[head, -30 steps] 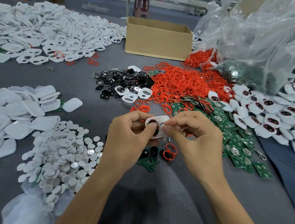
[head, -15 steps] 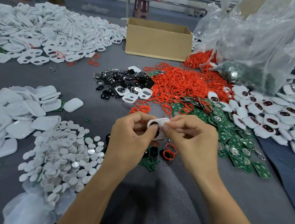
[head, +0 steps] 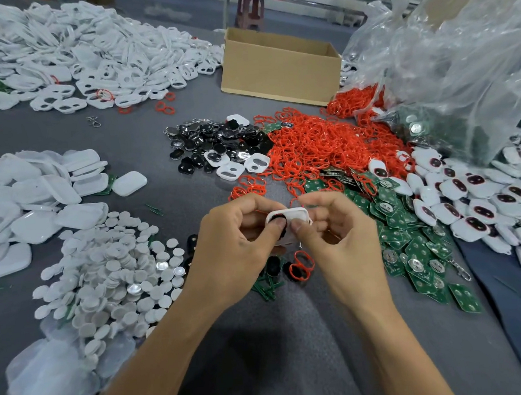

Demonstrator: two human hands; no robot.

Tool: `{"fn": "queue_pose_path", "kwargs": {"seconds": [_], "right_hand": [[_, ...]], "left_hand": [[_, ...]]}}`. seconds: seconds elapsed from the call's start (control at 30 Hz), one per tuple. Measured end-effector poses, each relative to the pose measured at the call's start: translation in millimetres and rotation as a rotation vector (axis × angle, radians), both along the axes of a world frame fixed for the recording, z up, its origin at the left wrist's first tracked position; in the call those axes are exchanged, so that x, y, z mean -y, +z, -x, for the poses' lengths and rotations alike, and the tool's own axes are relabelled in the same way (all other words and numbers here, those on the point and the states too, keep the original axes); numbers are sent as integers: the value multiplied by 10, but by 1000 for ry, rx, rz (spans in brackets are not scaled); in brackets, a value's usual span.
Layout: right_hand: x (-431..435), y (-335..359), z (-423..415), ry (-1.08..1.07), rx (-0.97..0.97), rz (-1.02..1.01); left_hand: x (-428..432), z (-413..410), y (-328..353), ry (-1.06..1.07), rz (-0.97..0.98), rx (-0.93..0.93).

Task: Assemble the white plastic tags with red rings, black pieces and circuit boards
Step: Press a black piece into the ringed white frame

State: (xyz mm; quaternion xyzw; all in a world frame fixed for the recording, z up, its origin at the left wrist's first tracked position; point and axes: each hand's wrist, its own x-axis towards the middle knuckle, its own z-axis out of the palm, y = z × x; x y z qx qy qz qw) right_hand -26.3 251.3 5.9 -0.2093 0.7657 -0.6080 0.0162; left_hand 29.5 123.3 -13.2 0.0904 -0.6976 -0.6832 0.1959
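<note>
Both hands mid-worktop (head: 268, 370), holding one white tag (head: 289, 214) between them, off the surface.
- Left hand (head: 235, 246): fingers (head: 255, 202) curled round the tag's left end, thumb pressed on the black piece (head: 278, 220) seated in it.
- Right hand (head: 341, 240): thumb and fingers (head: 322, 199) pinch the tag's right end. Can't tell if a red ring is fitted; view blocked by thumbs.

Everything else, relative to the held tag:
- just below it, on the worktop: a loose red ring (head: 301, 264), a few black bits and green strips
- beyond it: red ring pile (head: 321, 148); black pieces pile (head: 213, 141) beyond and to the left
- right, near: circuit boards (head: 414, 246), green, spread flat
- further right: heap of assembled tags (head: 480, 200) with dark inserts
- left: white discs (head: 111, 273); beyond those, stacked white shells (head: 32, 198)
- far beyond-left: large heap of empty tag frames (head: 83, 55)
- far beyond: open cardboard box (head: 279, 66); clear plastic bag (head: 462, 69) to the far right of it, touching the red pile.
</note>
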Motion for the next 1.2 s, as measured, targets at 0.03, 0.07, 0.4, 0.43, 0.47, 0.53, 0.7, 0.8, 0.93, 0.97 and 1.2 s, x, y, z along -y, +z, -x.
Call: {"fn": "queue_pose_path", "kwargs": {"seconds": [0.03,0.07,0.4,0.43,0.47,0.53,0.7,0.8,0.93,0.97,1.2], "right_hand": [[-6,1,6,27,-18,-53],[-14,-1,14,42,-20,-77],[1,-39,22,46,175,66],[3,-38,21,53,192,77],[2,-35,18,61,202,81],[-1,-28,15,87,208,75],[7,-23,17,97,210,67],[27,-31,-2,73,252,132],[58,-59,-15,43,308,237],[65,-66,-19,36,311,256],[160,-131,-109,7,350,361]], "left_hand": [[2,-3,-1,-4,28,2],[4,-6,1,-8,51,5],[0,5,14,-20,-124,52],[1,5,12,-16,-130,60],[4,3,11,-11,-134,70],[12,4,8,-5,-142,86],[7,5,22,-4,-193,106],[-23,8,25,28,-246,104],[-53,10,17,45,-340,101],[-61,10,15,49,-346,99],[-109,25,-20,156,-378,98]]}}
